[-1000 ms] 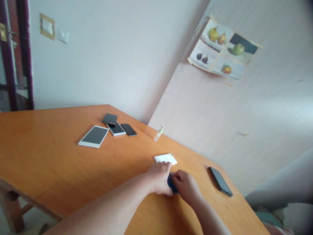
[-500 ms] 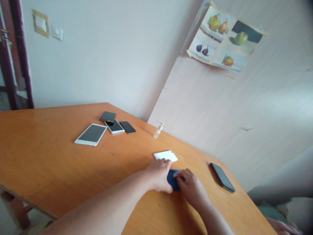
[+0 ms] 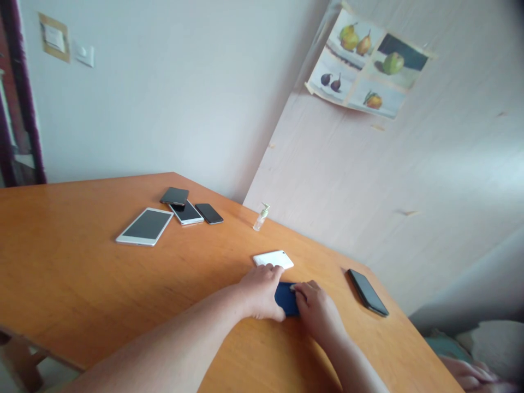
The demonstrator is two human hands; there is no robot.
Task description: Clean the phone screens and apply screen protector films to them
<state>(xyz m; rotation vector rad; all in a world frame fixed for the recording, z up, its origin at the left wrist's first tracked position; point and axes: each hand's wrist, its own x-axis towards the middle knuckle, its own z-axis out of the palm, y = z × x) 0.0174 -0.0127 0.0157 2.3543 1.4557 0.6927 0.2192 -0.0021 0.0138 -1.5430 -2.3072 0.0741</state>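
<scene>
A dark blue flat object (image 3: 286,297), like a phone or its case, lies on the orange wooden table (image 3: 102,284) between my hands. My left hand (image 3: 261,292) rests on its left side, fingers curled down over it. Pressed against its right side is my right hand (image 3: 318,311), fingers closed on the edge. A white phone (image 3: 273,258) lies face down just beyond my left hand's fingertips.
A black phone (image 3: 367,291) lies to the right near the table edge. Further back sit a white tablet (image 3: 144,226), three phones (image 3: 186,204) and a small pump bottle (image 3: 260,217). The wall runs close along the table's right side. Someone's hand (image 3: 470,372) shows at bottom right.
My hands have stayed on the blue object and shifted slightly over it. The camera has drifted a little, so the table items sit slightly more to the left.
</scene>
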